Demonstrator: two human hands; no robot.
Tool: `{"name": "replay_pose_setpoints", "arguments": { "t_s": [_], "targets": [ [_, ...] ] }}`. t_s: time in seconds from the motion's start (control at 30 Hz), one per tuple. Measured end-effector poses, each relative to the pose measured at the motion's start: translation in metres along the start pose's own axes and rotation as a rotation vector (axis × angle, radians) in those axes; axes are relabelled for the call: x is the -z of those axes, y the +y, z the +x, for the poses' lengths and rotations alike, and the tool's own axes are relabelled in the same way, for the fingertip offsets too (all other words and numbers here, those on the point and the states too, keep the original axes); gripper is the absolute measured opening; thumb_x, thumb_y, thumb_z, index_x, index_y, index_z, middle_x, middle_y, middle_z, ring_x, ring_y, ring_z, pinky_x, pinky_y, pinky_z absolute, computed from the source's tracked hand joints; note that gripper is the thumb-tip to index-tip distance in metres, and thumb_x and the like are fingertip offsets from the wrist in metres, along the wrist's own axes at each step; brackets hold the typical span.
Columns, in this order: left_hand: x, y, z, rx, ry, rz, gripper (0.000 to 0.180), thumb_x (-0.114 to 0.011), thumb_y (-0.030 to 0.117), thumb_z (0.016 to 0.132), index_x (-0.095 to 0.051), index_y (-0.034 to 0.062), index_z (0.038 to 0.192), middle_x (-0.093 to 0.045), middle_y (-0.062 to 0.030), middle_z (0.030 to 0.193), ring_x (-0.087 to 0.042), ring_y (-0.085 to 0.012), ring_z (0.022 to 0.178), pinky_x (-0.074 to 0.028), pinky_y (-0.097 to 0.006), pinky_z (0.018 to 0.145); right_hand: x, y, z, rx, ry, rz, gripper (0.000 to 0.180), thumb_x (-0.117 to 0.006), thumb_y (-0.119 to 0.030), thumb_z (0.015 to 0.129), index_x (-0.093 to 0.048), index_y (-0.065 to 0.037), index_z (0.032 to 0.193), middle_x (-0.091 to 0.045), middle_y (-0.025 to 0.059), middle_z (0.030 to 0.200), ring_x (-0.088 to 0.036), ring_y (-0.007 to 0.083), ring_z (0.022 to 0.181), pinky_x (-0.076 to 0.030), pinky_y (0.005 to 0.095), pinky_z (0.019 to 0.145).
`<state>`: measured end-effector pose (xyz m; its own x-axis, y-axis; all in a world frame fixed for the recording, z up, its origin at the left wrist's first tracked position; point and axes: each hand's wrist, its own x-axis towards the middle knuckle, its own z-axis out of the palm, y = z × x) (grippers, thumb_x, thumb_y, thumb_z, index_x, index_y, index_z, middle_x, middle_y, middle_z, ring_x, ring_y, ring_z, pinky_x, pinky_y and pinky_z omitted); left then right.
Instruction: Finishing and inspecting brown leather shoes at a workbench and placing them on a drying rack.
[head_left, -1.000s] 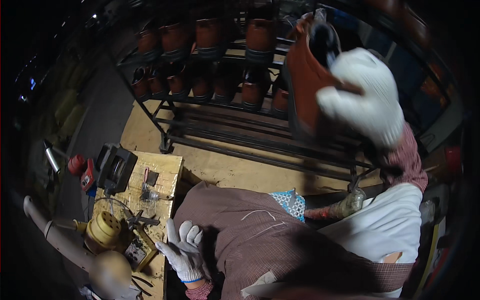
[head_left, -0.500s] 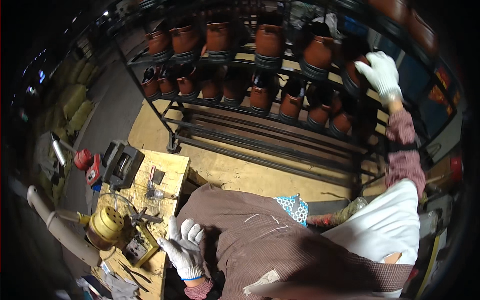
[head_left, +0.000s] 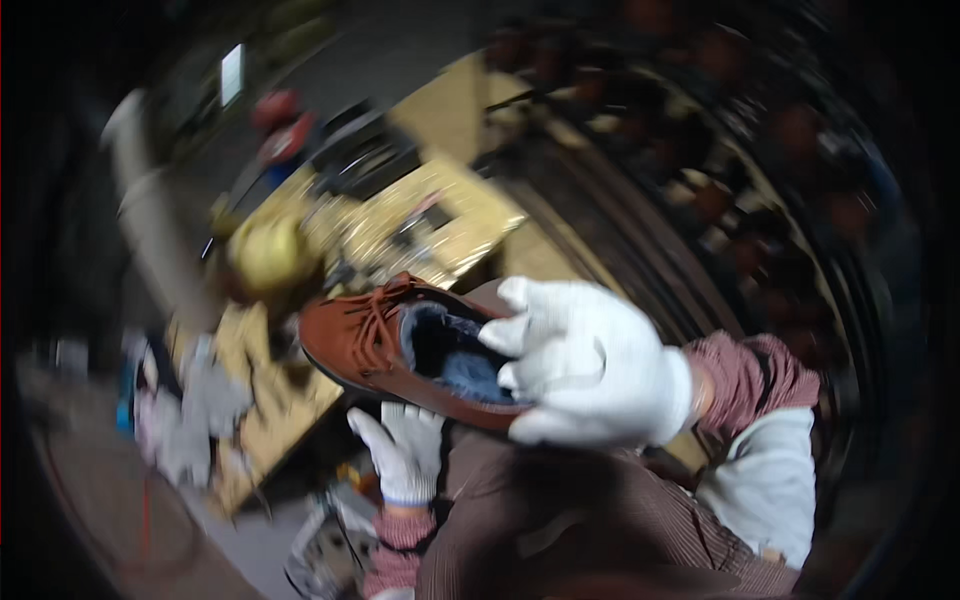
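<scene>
A reddish-brown lace-up leather shoe (head_left: 350,325) with a dark sole and bluish lining is held over my lap, its toe pointing left. My right hand (head_left: 600,365), in a white knit glove, grips it at the heel end, some fingers at the opening. Just below the shoe is my left hand (head_left: 408,455), also gloved, with thumb and fingers apart. Its fingertips come up close to the sole; whether they touch it I cannot tell. Beneath both hands lies my brown apron (head_left: 600,500).
A wooden bench (head_left: 465,215) at the left carries a yellow round-headed device (head_left: 270,250), a dark metal block (head_left: 365,150) and grey rags (head_left: 205,400). Behind it stands a red machine part (head_left: 280,125). A pale curved pipe (head_left: 150,220) rises farther left. The blurred shoe rack (head_left: 690,140) fills the upper right.
My right hand has come back from the rack with a shoe, now held over my lap. My left hand has shifted slightly right. The view has swung left, tilting the rack and bench.
</scene>
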<state>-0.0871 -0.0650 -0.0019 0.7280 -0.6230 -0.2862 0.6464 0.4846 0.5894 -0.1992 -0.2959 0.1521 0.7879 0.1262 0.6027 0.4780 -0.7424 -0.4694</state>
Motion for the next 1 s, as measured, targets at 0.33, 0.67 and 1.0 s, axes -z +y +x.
{"name": "replay_pose_setpoints", "arguments": {
  "t_s": [0.33, 0.67, 1.0],
  "targets": [
    [0.258, 0.014, 0.011, -0.286, 0.23, -0.32, 0.054, -0.041, 0.047, 0.11, -0.05, 0.0095, 0.148, -0.058, -0.014, 0.144, -0.059, -0.0349, 0.127, -0.051, -0.048, 0.11, -0.064, -0.005, 0.045, 0.041, -0.263, -0.046, 0.043, -0.073, -0.032, 0.08, -0.074, -0.005, 0.114, -0.068, 0.0081, 0.122, -0.062, 0.0356, 0.121, -0.042, 0.0548, 0.113],
    [0.176, 0.094, 0.084, -0.346, -0.061, -0.479, 0.071, -0.042, 0.065, 0.103, -0.052, 0.0096, 0.146, -0.058, -0.0129, 0.145, -0.059, -0.0352, 0.128, -0.048, -0.05, 0.111, -0.063, 0.042, -0.075, -0.616, -0.122, -0.068, 0.026, -0.075, -0.012, 0.078, -0.074, -0.005, 0.103, -0.074, 0.0097, 0.112, -0.065, 0.0358, 0.118, -0.044, 0.0501, 0.113],
    [0.12, 0.078, 0.019, -0.404, -0.139, -0.589, 0.08, -0.038, 0.073, 0.099, -0.051, 0.0106, 0.148, -0.058, -0.0105, 0.146, -0.058, -0.0342, 0.13, -0.048, -0.049, 0.112, -0.085, 0.055, -0.053, -0.523, -0.212, -0.002, 0.025, -0.076, -0.014, 0.079, -0.075, -0.008, 0.103, -0.074, 0.0092, 0.111, -0.066, 0.0356, 0.117, -0.045, 0.0502, 0.111]
  ]
}}
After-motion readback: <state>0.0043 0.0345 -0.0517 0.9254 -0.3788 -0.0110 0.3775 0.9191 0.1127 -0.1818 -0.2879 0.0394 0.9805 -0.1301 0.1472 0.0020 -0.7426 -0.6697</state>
